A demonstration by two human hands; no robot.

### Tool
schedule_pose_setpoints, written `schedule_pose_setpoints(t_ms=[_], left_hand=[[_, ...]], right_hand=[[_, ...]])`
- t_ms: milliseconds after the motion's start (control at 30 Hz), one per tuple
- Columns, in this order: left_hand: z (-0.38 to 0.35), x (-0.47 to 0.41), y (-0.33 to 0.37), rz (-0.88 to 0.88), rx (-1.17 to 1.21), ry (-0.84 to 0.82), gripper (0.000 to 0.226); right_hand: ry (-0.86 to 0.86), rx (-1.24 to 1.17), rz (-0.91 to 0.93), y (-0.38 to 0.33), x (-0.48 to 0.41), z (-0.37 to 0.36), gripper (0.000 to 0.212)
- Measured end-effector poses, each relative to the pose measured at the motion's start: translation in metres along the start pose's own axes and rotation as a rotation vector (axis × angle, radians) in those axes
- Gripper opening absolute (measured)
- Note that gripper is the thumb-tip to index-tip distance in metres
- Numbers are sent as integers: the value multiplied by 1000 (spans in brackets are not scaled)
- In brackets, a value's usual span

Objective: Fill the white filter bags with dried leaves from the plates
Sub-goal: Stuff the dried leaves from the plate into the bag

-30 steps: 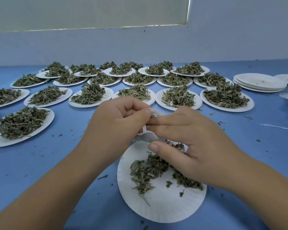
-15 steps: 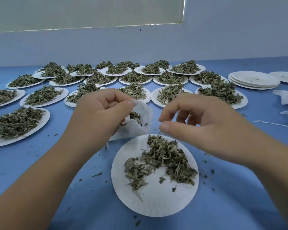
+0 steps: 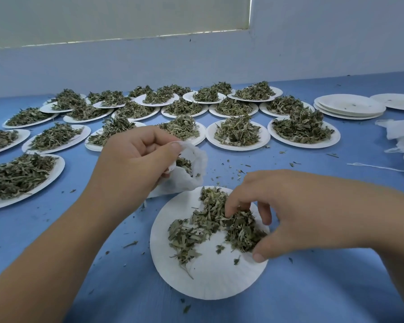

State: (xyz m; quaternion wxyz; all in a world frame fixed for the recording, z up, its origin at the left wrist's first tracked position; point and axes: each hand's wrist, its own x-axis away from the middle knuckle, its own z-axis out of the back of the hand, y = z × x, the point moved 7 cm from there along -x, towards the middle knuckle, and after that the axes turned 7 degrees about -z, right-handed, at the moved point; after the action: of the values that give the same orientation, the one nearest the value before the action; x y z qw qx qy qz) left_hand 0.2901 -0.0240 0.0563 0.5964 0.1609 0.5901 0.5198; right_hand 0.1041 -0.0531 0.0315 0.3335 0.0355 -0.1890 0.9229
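1. Your right hand [image 3: 289, 210] has dropped from beside the bag's mouth onto the near plate [image 3: 208, 278]. Your left hand [image 3: 135, 159] has stayed put, holding the filter bag [image 3: 193, 176] just past the plate's far-left rim.
2. Your left hand pinches the bag's rim between thumb and fingers, with the mouth gaping towards your right. A few leaves show inside it.
3. Your right hand is curled over the dried leaves [image 3: 219, 222], fingertips dug into the pile and thumb near the plate's right rim, closing round a clump.
4. You look to be gathering the next pinch. The bag seems only partly filled, and a good share of this plate's leaves is left.
5. Next, lift the clump and carry it up and left to the mouth. Keep the mouth wide, because loose bits will likely scatter onto the bench [image 3: 313, 287].
6. The clump sits close to the plate's right rim, so rake inward rather than outward.
7. Behind the bag, the row of full plates [image 3: 237, 132] is near, so don't swing wide there.
8. The spare bags [image 3: 401, 134] and the stacked empty plates [image 3: 350, 106] lie well apart on the right, with open bench between.
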Motion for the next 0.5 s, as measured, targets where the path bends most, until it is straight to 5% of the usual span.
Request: schedule_pose_setpoints(t_ms=[500], left_hand=[[10,-1,4,-18,-53,82,11]], right_hand=[[64,154,24,-23,-8,-14,36]])
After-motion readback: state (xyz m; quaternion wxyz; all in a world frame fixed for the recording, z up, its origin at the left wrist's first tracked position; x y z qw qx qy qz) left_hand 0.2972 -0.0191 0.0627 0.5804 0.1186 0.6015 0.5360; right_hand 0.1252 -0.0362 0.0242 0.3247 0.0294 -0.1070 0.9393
